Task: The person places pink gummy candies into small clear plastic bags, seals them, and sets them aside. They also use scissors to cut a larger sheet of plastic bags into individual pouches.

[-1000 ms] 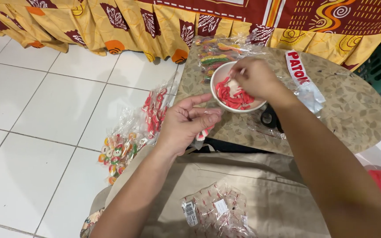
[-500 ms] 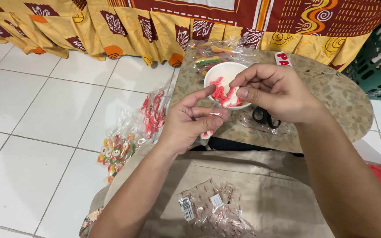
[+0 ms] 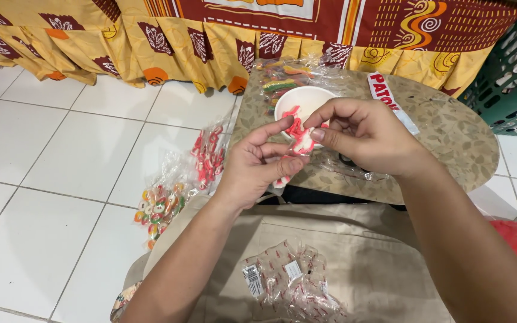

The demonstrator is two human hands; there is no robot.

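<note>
Single head-worn view, looked steeply down and forward over wearer's lap. Close range: left hand (image 3: 255,164) and right hand (image 3: 360,134) sat mid-frame, forearms ran off bottom edge. Beyond hands, low table (image 3: 462,134) and patterned cloth (image 3: 210,30) at top edge. Left of hands, tiled floor (image 3: 61,149). No second view to compare.
</note>
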